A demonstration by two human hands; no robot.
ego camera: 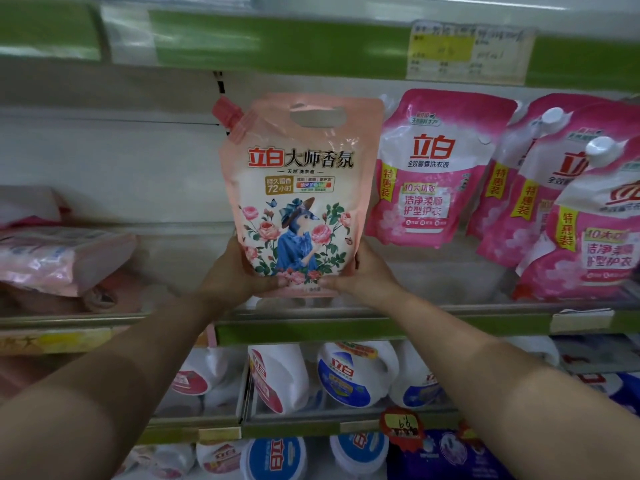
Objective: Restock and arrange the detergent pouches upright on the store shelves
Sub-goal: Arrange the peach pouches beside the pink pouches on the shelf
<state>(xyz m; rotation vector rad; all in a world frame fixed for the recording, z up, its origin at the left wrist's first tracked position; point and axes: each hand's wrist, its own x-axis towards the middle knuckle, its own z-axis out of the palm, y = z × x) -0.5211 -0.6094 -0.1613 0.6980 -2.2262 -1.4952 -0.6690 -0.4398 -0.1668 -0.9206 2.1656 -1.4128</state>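
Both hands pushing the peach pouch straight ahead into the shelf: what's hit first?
Probably nothing before the shelf's back wall. The hands hold the peach pouch in the gap left of the pink pouches; depth unclear.

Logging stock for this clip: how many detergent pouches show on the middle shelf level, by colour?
Pale pink floral pouch, held upright by left hand and right hand: 1
Pale pink pouch lying flat: 1
Magenta pouches: 3
Total: 5
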